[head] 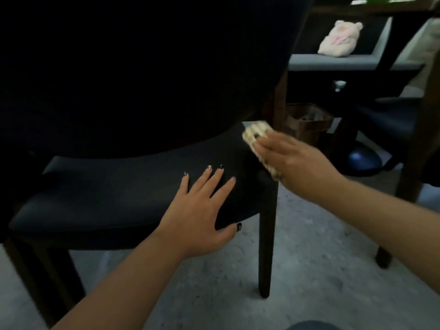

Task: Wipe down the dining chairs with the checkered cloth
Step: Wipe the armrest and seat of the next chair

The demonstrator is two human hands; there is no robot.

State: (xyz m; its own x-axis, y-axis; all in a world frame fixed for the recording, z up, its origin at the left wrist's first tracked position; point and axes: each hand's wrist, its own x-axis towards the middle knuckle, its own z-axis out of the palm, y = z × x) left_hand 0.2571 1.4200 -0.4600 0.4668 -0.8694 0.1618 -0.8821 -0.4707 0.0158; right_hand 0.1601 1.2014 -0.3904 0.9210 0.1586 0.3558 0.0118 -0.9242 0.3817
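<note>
1. Right hand (292,160) presses the checkered cloth (257,141) against the far right corner of the dining chair's (119,191) seat, where seat and backrest meet; the fingers lie fairly flat over the cloth, but motion blur hides whether any of them curl round it.
2. Left hand (200,208) rests flat on the seat near its right edge, fingers straight and spread, thumb hanging over the front right edge, holding nothing.
3. Around the chair: a pale speckled floor (321,270); a brown woven basket (307,120) on the floor just behind the chair's rear right leg; a second dark chair (390,120) with a rounded blue base further right; a pale pink plush toy (340,39) on a grey cushioned seat (352,60) in the far background; a wooden leg (414,163) near the right border.
4. The tall, dark backrest rises directly beyond the cloth and closes off the far side of the seat.
5. The cloth is bunched into a long strip whose long axis runs from the backrest diagonally toward the seat's right edge, one end poking out past the fingertips, the other beneath the wrist.
</note>
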